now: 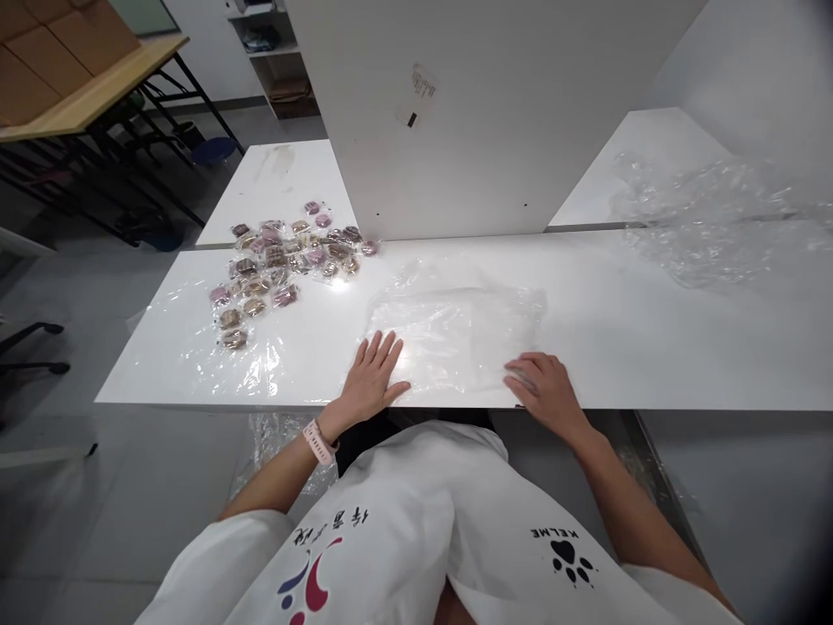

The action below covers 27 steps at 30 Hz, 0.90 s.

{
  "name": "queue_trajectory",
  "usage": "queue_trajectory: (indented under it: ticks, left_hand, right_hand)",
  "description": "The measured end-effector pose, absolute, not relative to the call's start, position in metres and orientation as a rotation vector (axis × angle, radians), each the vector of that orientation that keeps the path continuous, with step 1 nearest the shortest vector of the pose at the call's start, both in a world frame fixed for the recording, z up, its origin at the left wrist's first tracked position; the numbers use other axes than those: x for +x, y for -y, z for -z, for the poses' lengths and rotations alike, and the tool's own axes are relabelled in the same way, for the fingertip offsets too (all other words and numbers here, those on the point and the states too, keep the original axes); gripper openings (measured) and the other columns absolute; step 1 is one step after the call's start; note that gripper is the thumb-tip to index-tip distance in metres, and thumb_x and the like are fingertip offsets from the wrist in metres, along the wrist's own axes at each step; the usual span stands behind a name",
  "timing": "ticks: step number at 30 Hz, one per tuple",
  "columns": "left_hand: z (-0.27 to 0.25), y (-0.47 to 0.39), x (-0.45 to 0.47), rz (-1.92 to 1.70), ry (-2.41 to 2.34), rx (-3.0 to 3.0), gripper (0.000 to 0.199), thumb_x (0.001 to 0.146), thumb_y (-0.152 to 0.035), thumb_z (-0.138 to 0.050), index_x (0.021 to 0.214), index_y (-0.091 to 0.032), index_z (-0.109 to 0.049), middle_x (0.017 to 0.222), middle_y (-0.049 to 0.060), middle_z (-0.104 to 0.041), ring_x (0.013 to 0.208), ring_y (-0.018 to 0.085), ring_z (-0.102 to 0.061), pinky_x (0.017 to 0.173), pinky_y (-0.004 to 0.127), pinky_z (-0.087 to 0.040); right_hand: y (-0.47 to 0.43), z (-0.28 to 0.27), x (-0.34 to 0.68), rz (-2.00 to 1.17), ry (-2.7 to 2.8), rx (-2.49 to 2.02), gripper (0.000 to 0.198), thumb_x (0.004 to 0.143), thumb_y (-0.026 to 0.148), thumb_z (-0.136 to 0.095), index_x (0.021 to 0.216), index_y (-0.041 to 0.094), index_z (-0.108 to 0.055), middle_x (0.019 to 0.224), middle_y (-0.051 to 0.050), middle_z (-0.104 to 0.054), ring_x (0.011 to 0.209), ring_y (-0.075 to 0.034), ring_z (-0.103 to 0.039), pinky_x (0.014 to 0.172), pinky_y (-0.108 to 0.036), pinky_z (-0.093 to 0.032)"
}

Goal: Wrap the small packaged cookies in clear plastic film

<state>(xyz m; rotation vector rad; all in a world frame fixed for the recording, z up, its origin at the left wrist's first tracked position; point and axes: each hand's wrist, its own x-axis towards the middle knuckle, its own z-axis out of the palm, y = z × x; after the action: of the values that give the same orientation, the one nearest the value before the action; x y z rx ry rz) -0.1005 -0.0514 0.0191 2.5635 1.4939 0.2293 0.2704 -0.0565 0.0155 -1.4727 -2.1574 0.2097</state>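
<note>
Item: clear plastic bag [455, 334], lying flat at the front of the white table [664, 347], directly before you.
Left hand [370, 382]: you are resting it palm down, fingers spread, on the bag's near left corner; a pink watch band [318, 443] is circling the wrist.
Right hand [547, 391]: you are curling its fingers at the bag's near right corner; whether they are pinching the film, you cannot tell from here.
Obstacle, rear: a white panel [468, 156] is standing upright just beyond the bag, bearing a label [417, 94] and closing off the middle.
Left: wrapped sweets [276, 256], pink, brown and tan, are lying in a loose spread; clear film [253, 369] is glinting nearer the edge.
Right: crumpled plastic [716, 221] is heaping up well apart from your right hand.
Below, left: more loose plastic [279, 443] is hanging under the table edge.
Background, left: cardboard boxes [65, 48] are sitting on a wooden table [140, 68]; a blue stool [213, 151] is standing near it, and shelves [273, 54] are standing behind.
</note>
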Motion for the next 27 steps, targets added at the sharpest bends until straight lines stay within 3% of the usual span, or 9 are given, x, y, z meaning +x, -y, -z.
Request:
queue_trajectory:
  ticks: [2, 5, 8, 12, 16, 19, 22, 24, 27]
  left_hand:
    - [-0.019, 0.060, -0.116, -0.106, -1.533, 2.545, 0.074, 0.097, -0.060, -0.044, 0.156, -0.017, -0.030, 0.164, 0.014, -0.026, 0.154, 0.036, -0.015, 0.123, 0.055, -0.020]
    - [-0.043, 0.059, -0.128, -0.014, -1.583, 2.460, 0.068, 0.097, -0.062, -0.040, 0.152, -0.021, -0.039, 0.155, 0.012, -0.045, 0.146, 0.034, -0.036, 0.117, 0.052, -0.035]
    - [-0.068, 0.034, -0.109, -0.172, -1.640, 2.381, 0.061, 0.100, -0.059, -0.033, 0.150, -0.025, -0.041, 0.144, 0.010, -0.057, 0.136, 0.029, -0.051, 0.112, 0.049, -0.042]
    - [-0.055, -0.016, -0.058, -0.194, -1.516, 2.440, 0.070, 0.096, -0.063, -0.042, 0.156, -0.030, -0.031, 0.166, 0.005, -0.022, 0.155, 0.032, -0.010, 0.125, 0.057, -0.012]
    - [-0.026, -0.039, -0.042, -0.058, -1.453, 2.361, 0.080, 0.091, -0.067, -0.049, 0.157, -0.028, -0.028, 0.168, 0.007, -0.012, 0.155, 0.037, 0.001, 0.123, 0.064, -0.001]
    - [-0.029, -0.048, -0.059, -0.225, -1.459, 2.271, 0.061, 0.096, -0.059, -0.045, 0.148, -0.027, -0.045, 0.162, 0.007, -0.034, 0.152, 0.032, -0.025, 0.123, 0.057, -0.019]
    - [-0.043, -0.072, -0.087, -0.553, -1.818, 2.088, 0.042, 0.101, -0.040, -0.039, 0.133, -0.022, -0.059, 0.145, 0.009, -0.056, 0.140, 0.026, -0.044, 0.119, 0.048, -0.033]
    - [-0.048, -0.095, -0.107, -0.673, -2.172, 1.904, 0.041, 0.098, -0.035, -0.044, 0.134, -0.020, -0.058, 0.149, 0.012, -0.050, 0.146, 0.030, -0.033, 0.121, 0.053, -0.027]
    - [-0.046, -0.125, -0.130, -0.614, -2.420, 1.607, 0.060, 0.093, -0.048, -0.051, 0.148, -0.025, -0.045, 0.166, 0.012, -0.021, 0.154, 0.041, -0.004, 0.119, 0.068, -0.011]
  right_hand:
    - [0.072, -0.009, 0.298, -0.223, 2.158, -1.624, 0.028, 0.097, 0.040, -0.048, 0.091, 0.023, -0.068, 0.096, -0.008, -0.070, 0.090, -0.025, -0.063, 0.079, -0.040, -0.047]
    - [0.081, -0.027, 0.326, -0.208, 1.994, -1.854, 0.034, 0.096, 0.047, -0.047, 0.084, 0.023, -0.068, 0.083, -0.007, -0.070, 0.079, -0.025, -0.063, 0.068, -0.039, -0.046]
    - [0.065, -0.056, 0.303, -0.447, 1.830, -1.804, 0.035, 0.096, 0.051, -0.048, 0.097, 0.025, -0.070, 0.096, -0.006, -0.072, 0.082, -0.023, -0.066, 0.063, -0.034, -0.047]
    - [-0.011, -0.062, 0.252, -1.086, 1.962, -1.516, 0.045, 0.093, 0.057, -0.053, 0.127, 0.028, -0.063, 0.119, -0.007, -0.068, 0.081, -0.020, -0.068, 0.073, -0.035, -0.055]
    - [-0.099, -0.045, 0.259, -0.448, 1.501, -1.870, 0.063, 0.093, 0.060, -0.047, 0.140, 0.018, -0.051, 0.145, -0.019, -0.047, 0.119, -0.035, -0.057, 0.103, -0.058, -0.043]
    - [-0.119, -0.036, 0.258, -0.191, 1.518, -1.830, 0.061, 0.099, 0.056, -0.033, 0.143, 0.016, -0.048, 0.151, -0.019, -0.041, 0.137, -0.036, -0.039, 0.112, -0.061, -0.032]
    - [-0.097, -0.020, 0.225, -0.226, 1.900, -1.656, 0.052, 0.100, 0.051, -0.030, 0.135, 0.022, -0.057, 0.143, -0.011, -0.055, 0.133, -0.030, -0.045, 0.113, -0.053, -0.036]
    - [-0.078, -0.007, 0.199, -0.270, 2.104, -1.648, 0.052, 0.101, 0.049, -0.030, 0.136, 0.023, -0.058, 0.149, -0.010, -0.051, 0.138, -0.030, -0.042, 0.114, -0.052, -0.034]
    - [-0.063, 0.008, 0.181, -0.221, 2.287, -1.695, 0.056, 0.103, 0.048, -0.024, 0.146, 0.023, -0.049, 0.160, -0.009, -0.036, 0.148, -0.029, -0.029, 0.118, -0.053, -0.027]
